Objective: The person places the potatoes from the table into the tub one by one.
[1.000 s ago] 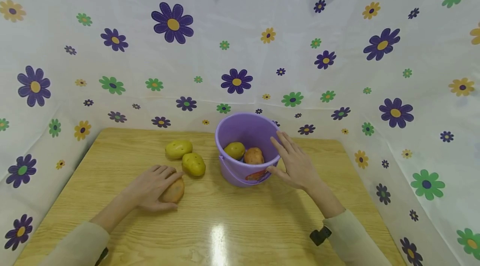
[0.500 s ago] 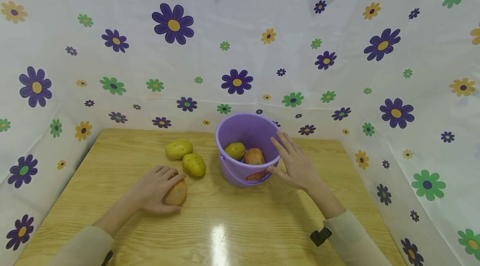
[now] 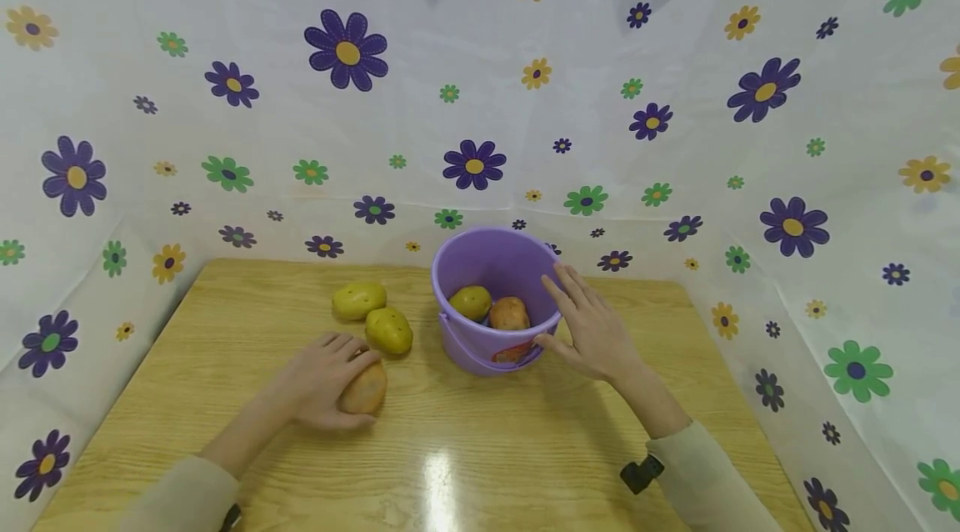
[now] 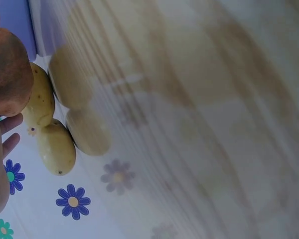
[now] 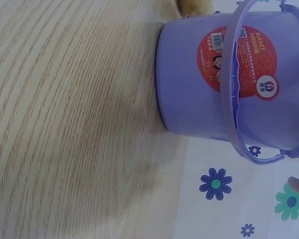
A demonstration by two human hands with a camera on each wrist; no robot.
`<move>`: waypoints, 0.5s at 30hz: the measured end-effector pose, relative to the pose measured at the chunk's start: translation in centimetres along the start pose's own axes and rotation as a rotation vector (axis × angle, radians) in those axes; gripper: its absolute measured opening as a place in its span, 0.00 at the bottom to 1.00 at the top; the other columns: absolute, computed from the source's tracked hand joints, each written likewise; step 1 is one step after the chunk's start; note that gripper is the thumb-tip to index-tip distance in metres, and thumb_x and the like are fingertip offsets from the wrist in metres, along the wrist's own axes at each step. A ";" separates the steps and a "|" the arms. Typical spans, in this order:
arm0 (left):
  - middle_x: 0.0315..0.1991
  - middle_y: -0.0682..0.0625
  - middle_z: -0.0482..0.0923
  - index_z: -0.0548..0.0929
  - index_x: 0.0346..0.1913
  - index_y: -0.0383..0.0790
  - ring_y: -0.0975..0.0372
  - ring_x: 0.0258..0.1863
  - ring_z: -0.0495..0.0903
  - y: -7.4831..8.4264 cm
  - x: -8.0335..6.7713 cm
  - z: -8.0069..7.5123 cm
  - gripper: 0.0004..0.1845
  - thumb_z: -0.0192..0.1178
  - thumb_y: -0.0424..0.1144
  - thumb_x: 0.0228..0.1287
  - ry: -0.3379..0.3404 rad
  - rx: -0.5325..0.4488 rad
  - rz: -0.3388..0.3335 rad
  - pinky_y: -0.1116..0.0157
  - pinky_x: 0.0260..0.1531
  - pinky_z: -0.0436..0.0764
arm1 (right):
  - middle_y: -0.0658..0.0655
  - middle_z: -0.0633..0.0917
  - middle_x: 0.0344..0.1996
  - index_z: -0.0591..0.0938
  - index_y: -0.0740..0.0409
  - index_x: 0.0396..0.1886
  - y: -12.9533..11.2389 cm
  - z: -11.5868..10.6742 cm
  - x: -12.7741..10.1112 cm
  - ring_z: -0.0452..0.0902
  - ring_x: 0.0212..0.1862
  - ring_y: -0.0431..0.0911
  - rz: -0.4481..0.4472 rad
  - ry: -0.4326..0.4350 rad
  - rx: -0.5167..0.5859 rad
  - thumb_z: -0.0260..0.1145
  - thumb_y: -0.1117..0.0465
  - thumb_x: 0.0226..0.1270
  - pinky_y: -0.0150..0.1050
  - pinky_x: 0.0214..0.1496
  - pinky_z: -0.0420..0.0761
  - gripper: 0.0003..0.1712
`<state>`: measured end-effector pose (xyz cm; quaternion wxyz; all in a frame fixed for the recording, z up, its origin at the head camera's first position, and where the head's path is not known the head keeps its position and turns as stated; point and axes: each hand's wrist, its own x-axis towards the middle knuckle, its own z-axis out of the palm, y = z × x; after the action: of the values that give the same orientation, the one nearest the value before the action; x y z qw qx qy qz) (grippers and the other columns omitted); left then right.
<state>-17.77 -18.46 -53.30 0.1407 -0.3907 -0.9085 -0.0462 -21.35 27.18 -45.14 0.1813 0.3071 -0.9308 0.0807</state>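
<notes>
My left hand (image 3: 322, 386) grips a brown potato (image 3: 365, 388) left of centre, with fingers over its far side and the thumb on its near side. In the left wrist view the same brown potato (image 4: 10, 72) appears raised off the tabletop. My right hand (image 3: 596, 336) rests at the right rim of a purple bucket (image 3: 468, 353), its fingers fairly straight and the thumb near the front. Inside the bucket lie a yellow potato (image 3: 471, 303) and a brown one (image 3: 509, 313). The right wrist view shows the bucket's red label (image 5: 239, 62) and its lowered handle (image 5: 228, 74).
Two yellow potatoes (image 3: 388, 330) lie side by side on the wooden table (image 3: 525, 449), between my left hand and the bucket. A white flowered sheet (image 3: 480, 107) encloses the back and sides of the table. A black wrist device (image 3: 641, 472) sits by the right sleeve.
My left hand has moved a short way to the right, carrying the brown potato with it. The right hand and the bucket have stayed in place.
</notes>
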 end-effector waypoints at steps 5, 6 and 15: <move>0.58 0.47 0.82 0.80 0.67 0.46 0.54 0.56 0.82 0.7 0.6 -0.1 0.50 0.69 0.77 0.48 0.037 -0.019 0.016 0.47 0.63 0.82 | 0.67 0.61 0.83 0.62 0.58 0.83 0.0 0.0 0.0 0.58 0.83 0.66 0.001 -0.001 0.003 0.30 0.18 0.73 0.69 0.75 0.73 0.59; 0.58 0.47 0.82 0.80 0.67 0.45 0.54 0.56 0.82 0.8 0.8 -0.1 0.50 0.70 0.77 0.48 0.048 -0.021 0.022 0.47 0.63 0.82 | 0.67 0.61 0.83 0.62 0.58 0.83 0.0 0.0 0.0 0.58 0.83 0.66 0.001 -0.001 0.003 0.30 0.18 0.73 0.69 0.75 0.73 0.59; 0.56 0.47 0.83 0.80 0.66 0.44 0.54 0.54 0.82 1.3 1.7 -0.1 0.50 0.72 0.76 0.46 0.116 -0.020 0.048 0.51 0.60 0.83 | 0.67 0.60 0.83 0.62 0.58 0.83 -0.1 0.0 0.0 0.58 0.82 0.67 -0.002 0.001 0.011 0.31 0.18 0.73 0.70 0.74 0.73 0.59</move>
<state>-17.95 -16.37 -52.75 0.1904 -0.4106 -0.8886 -0.0744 -21.33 27.12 -45.11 0.1801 0.3090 -0.9299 0.0856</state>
